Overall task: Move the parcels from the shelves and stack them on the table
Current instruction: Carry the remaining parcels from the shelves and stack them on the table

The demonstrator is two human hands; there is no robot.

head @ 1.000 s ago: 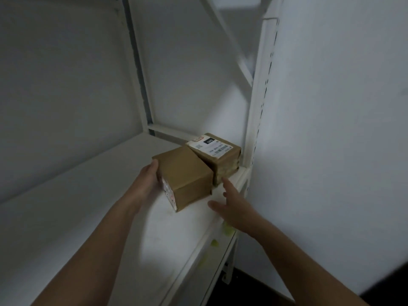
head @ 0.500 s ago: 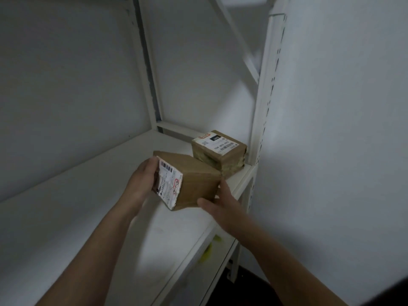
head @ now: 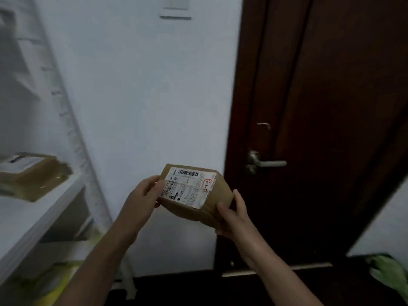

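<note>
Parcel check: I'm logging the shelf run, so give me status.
Grips: left hand and right hand hold the parcel in the air. On the shelf: second parcel. Dark door ahead, table not in view.

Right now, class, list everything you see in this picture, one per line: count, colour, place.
held parcel: one, brown with white label, in mid-air between both grips
shelf parcel: one, brown with white label, on the shelf, left, blurred
shelf unit: one, white, left edge
wall: one, white, centre
wall plate: one, white, top of wall
door: one, dark brown, right
door handle: one, silver, door's left side
green object: one, green, bottom right, too blurred to name
yellow object: one, yellow, below the shelf, blurred
left grip: one, bare hand, holds held parcel's left end
right grip: one, bare hand, holds its lower right corner
</note>
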